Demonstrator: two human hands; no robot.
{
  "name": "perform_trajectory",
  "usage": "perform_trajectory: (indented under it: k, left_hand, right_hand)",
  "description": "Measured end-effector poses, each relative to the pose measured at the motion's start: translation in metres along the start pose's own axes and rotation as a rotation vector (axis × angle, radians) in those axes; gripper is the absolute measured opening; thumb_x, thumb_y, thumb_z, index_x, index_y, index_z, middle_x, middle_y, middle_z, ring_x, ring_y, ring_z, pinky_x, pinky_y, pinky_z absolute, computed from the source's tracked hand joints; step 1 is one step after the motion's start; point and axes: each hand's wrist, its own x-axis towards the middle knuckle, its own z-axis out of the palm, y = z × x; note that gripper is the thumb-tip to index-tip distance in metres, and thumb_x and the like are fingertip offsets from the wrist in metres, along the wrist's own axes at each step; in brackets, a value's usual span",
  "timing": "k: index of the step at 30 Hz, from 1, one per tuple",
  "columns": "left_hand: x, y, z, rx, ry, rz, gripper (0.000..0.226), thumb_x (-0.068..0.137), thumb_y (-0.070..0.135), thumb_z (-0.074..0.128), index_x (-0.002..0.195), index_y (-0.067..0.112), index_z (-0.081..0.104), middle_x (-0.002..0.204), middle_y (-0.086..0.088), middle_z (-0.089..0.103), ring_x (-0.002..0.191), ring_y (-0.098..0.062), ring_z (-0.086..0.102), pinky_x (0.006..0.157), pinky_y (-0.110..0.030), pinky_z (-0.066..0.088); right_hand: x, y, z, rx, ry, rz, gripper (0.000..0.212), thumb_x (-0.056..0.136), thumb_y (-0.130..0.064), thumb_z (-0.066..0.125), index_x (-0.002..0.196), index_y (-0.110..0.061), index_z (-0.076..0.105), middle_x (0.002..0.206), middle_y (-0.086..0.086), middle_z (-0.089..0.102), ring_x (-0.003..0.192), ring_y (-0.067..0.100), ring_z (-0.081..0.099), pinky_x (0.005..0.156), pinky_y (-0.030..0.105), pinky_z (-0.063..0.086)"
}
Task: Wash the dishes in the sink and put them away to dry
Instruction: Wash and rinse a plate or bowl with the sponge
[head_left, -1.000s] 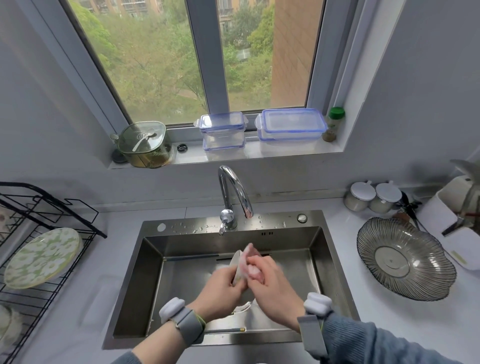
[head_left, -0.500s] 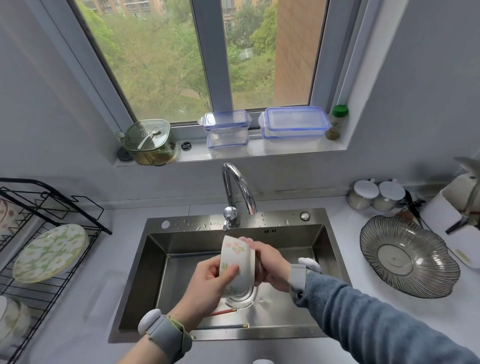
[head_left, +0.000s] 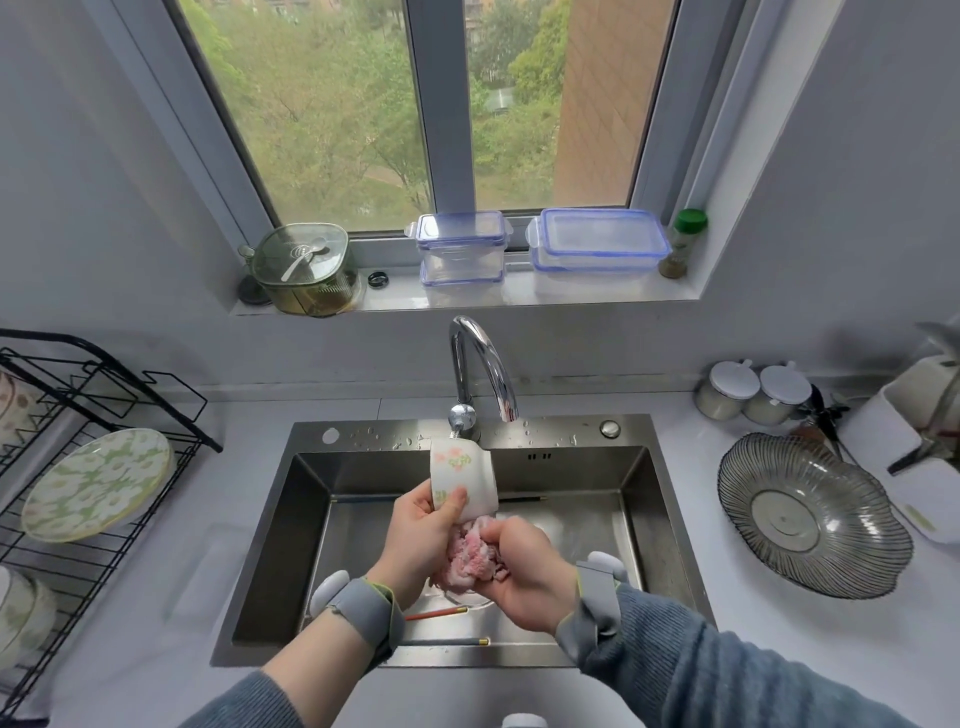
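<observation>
The cup (head_left: 461, 475), white with a flower pattern, is over the middle of the sink (head_left: 311, 519), just below the tap (head_left: 483, 369). My left hand (head_left: 423, 540) has its grip clamped on the cup's lower part, thumb across the printed side. My right hand (head_left: 524, 569) has its grip bunched tight round a pink cloth (head_left: 472, 558), which touches the cup's near end at 5 o'clock from it. Both wrists carry grey bands.

In the sink, chopsticks (head_left: 441, 613) lie at 6 o'clock, near the front wall, and another dark stick rests along the back at 3 o'clock of the cup.

On the counter (head_left: 156, 597), a black wire rack (head_left: 78, 519) stands at 9 o'clock with a green flowered plate (head_left: 98, 483) leaning in it. A ribbed glass bowl (head_left: 813, 514) sits at 3 o'clock, with two white-lidded jars (head_left: 750, 389) behind it. On the windowsill at 12 o'clock are clear boxes (head_left: 597, 241) with blue rims and a green glass pot (head_left: 304, 267).
</observation>
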Motion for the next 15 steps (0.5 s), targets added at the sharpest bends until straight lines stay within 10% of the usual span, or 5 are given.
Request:
perform_trajectory:
  k: [4, 9, 15]
  left_hand:
    - [-0.006, 0.003, 0.005, 0.041, -0.063, 0.014, 0.012, 0.098, 0.005, 0.063, 0.106, 0.001, 0.072, 0.092, -0.014, 0.077, 0.08, -0.022, 0.071, 0.068, -0.031, 0.059]
    - [-0.017, 0.005, 0.007, 0.191, -0.269, -0.052, 0.033, 0.085, 0.028, 0.072, 0.109, 0.006, 0.074, 0.095, -0.008, 0.078, 0.083, -0.016, 0.071, 0.071, -0.032, 0.059]
    - [-0.013, 0.007, 0.005, 0.595, -0.295, -0.031, 0.021, 0.087, 0.037, 0.069, 0.099, 0.021, 0.076, 0.089, 0.008, 0.078, 0.078, -0.007, 0.068, 0.077, -0.033, 0.058]
  right_hand:
    - [0.018, -0.01, -0.022, 0.045, 0.216, -0.057, 0.022, 0.093, 0.003, 0.046, 0.078, -0.003, 0.061, 0.059, 0.013, 0.054, 0.042, 0.019, 0.047, 0.046, 0.027, 0.041]
    - [0.024, -0.043, -0.054, -0.088, 0.261, -0.12, 0.02, 0.077, -0.017, 0.057, 0.091, -0.013, 0.071, 0.09, 0.02, 0.06, 0.061, 0.024, 0.05, 0.058, 0.032, 0.042]
    - [0.005, -0.044, -0.047, -0.569, 0.204, -0.241, 0.037, 0.097, -0.01, 0.046, 0.121, -0.024, 0.07, 0.051, 0.004, 0.052, 0.039, 0.019, 0.038, 0.045, 0.027, 0.029]
